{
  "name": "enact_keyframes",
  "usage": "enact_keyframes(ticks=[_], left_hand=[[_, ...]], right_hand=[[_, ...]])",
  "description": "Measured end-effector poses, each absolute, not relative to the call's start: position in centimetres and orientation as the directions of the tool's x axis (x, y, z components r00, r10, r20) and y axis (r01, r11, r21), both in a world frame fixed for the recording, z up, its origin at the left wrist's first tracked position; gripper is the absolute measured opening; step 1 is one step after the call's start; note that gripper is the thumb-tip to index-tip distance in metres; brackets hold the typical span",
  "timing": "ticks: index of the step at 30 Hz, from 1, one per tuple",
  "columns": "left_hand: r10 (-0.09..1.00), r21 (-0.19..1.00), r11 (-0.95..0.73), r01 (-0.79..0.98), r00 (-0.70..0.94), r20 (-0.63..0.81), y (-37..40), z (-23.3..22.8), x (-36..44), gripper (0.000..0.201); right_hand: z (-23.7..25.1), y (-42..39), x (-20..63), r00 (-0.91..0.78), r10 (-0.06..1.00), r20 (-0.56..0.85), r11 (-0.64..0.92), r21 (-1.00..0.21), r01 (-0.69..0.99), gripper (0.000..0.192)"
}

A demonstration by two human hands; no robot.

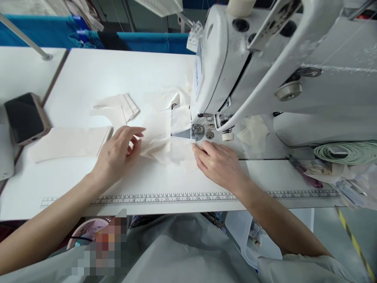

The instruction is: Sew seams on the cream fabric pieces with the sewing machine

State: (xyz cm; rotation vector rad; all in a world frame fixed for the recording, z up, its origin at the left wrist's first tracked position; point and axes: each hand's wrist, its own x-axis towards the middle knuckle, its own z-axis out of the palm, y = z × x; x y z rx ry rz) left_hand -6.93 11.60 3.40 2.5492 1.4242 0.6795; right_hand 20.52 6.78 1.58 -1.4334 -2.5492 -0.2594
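A thin cream fabric piece [159,148], wrinkled at its left side, lies on the table by the needle area of a white sewing machine [212,59]. My right hand [219,163] rests just in front of the needle plate [199,133], its thumb and fingertips closed on the fabric's right edge. To the left of that fabric, my left hand [119,153] is loosely curved, index finger and thumb apart, with nothing visible between them. Behind the left hand are a stack of folded cream pieces [72,144] and more cut pieces [118,108].
A dark-screened phone-like device [25,116] stands at the left. A printed ruler [176,197] runs along the table's front edge. At the right are a coiled pale green tape [347,152] and thread snips [306,173]. A clear plastic bin [246,239] sits below the table.
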Motion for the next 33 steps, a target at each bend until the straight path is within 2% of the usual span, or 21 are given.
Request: enact_keyframes(ticks=[2, 4, 8, 11, 16, 25, 33], left_hand=[[0.814, 0.177, -0.521, 0.835, 0.423, 0.398, 11.5, 3.7, -7.1, 0.029], [0.742, 0.072, -0.591, 0.803, 0.507, 0.439, 10.7, 4.0, -6.7, 0.034], [0.552, 0.130, -0.831, 0.540, 0.776, 0.303, 8.0, 4.2, -4.7, 0.040], [0.476, 0.133, -0.879, 0.457, 0.841, 0.256, 7.0, 3.8, -3.2, 0.036], [0.429, 0.074, -0.902, 0.424, 0.866, 0.258, 7.4, 2.9, -2.5, 0.030], [0.440, 0.126, -0.898, 0.422, 0.849, 0.293, 7.5, 2.5, -2.7, 0.033], [0.389, 0.092, -0.918, 0.386, 0.834, 0.392, 7.8, 2.8, -2.6, 0.036]], right_hand=[[1.6, 6.8, 20.5, -0.504, 0.823, 0.264, 0.511, 0.046, 0.858, 0.030], [1.7, 6.8, 20.5, -0.499, 0.827, 0.258, 0.509, 0.030, 0.860, 0.030], [2.1, 7.1, 21.1, -0.498, 0.845, 0.194, 0.518, -0.063, 0.853, 0.032], [2.3, 7.3, 21.7, -0.515, 0.845, 0.144, 0.533, -0.131, 0.836, 0.033], [2.1, 7.4, 21.9, -0.523, 0.843, 0.125, 0.536, -0.135, 0.833, 0.036], [2.4, 7.4, 21.8, -0.522, 0.848, 0.092, 0.530, -0.125, 0.839, 0.036], [3.6, 7.1, 21.1, -0.514, 0.858, 0.022, 0.513, -0.087, 0.854, 0.038]])
